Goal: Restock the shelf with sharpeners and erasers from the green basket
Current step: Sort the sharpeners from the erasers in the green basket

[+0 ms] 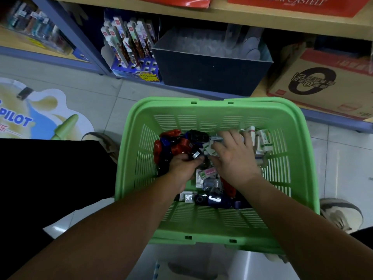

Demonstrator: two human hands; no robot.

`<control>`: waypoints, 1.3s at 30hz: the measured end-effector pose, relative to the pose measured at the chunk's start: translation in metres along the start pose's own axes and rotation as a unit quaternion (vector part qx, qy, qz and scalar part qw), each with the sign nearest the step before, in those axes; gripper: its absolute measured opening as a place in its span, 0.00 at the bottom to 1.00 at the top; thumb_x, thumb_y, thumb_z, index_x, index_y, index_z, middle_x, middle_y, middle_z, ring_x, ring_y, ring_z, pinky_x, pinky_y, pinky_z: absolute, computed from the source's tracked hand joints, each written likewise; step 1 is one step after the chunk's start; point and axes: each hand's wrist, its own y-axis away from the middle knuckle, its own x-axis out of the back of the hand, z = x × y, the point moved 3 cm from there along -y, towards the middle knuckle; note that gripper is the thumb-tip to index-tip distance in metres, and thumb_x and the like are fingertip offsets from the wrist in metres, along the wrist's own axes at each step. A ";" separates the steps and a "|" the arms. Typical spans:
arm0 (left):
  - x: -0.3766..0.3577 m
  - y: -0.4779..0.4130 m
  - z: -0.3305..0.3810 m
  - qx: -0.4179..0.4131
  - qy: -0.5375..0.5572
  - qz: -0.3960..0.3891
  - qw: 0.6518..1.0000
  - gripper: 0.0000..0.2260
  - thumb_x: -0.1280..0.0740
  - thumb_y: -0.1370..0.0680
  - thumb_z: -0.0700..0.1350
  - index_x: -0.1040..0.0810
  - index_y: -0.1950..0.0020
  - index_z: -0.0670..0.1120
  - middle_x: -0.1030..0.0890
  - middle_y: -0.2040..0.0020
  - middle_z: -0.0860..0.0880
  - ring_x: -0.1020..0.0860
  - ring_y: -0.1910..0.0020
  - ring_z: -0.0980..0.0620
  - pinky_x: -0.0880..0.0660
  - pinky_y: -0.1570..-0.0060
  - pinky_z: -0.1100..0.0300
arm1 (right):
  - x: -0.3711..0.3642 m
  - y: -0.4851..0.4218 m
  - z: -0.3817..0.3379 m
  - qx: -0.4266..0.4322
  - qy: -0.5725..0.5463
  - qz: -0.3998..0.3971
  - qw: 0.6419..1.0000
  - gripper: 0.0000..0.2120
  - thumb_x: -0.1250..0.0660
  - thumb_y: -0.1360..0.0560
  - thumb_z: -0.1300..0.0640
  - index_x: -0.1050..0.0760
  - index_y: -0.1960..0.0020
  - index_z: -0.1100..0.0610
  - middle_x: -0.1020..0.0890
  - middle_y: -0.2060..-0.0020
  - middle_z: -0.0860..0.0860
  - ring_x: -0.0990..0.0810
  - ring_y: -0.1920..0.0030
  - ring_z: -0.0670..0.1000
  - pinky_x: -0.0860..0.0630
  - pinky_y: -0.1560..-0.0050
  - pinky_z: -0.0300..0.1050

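Observation:
The green basket stands on the floor in front of me, holding red, blue and black sharpeners on the left and white boxed erasers on the right. Both my hands are inside it. My left hand curls around a dark sharpener with a white label. My right hand lies spread, palm down, over the erasers, its fingertips on a white eraser box. More sharpeners and small packets lie at the near side, between my forearms.
Behind the basket, the bottom shelf carries a dark bin of clear plastic items, a blue display of boxed pens and a cardboard carton. A Pilot floor sticker lies left. My shoes flank the basket.

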 end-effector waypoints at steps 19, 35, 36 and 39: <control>-0.010 0.009 0.004 -0.058 -0.254 -0.093 0.961 0.44 0.13 0.38 0.41 0.30 0.27 0.49 0.22 0.45 0.57 0.24 0.38 0.51 0.28 0.41 0.61 | 0.005 0.005 0.026 0.023 -0.100 -0.009 0.995 0.09 0.21 0.29 0.58 0.16 0.51 0.59 0.18 0.52 0.55 0.20 0.51 0.61 0.21 0.47 0.56; -0.029 0.035 0.009 -0.025 -0.213 -0.131 0.968 0.17 0.22 0.27 0.47 0.23 0.42 0.52 0.19 0.49 0.51 0.20 0.52 0.52 0.22 0.61 0.56 | 0.040 0.011 0.027 0.014 -0.097 0.004 0.995 0.05 0.25 0.26 0.57 0.16 0.51 0.58 0.18 0.56 0.54 0.19 0.55 0.59 0.20 0.56 0.52; -0.029 0.038 0.011 -0.026 -0.211 -0.129 0.968 0.19 0.22 0.27 0.47 0.24 0.40 0.52 0.20 0.48 0.52 0.21 0.51 0.51 0.19 0.59 0.54 | 0.045 0.011 0.029 0.014 -0.085 0.006 0.996 0.05 0.26 0.25 0.56 0.16 0.51 0.57 0.18 0.56 0.54 0.19 0.54 0.59 0.20 0.55 0.52; -0.028 0.046 0.014 -0.035 -0.204 -0.126 0.970 0.36 0.20 0.28 0.46 0.32 0.24 0.48 0.24 0.41 0.52 0.21 0.48 0.51 0.17 0.57 0.56 | 0.058 0.011 0.035 -0.007 -0.069 0.005 0.998 0.05 0.27 0.25 0.55 0.16 0.50 0.54 0.17 0.56 0.52 0.19 0.52 0.58 0.25 0.50 0.51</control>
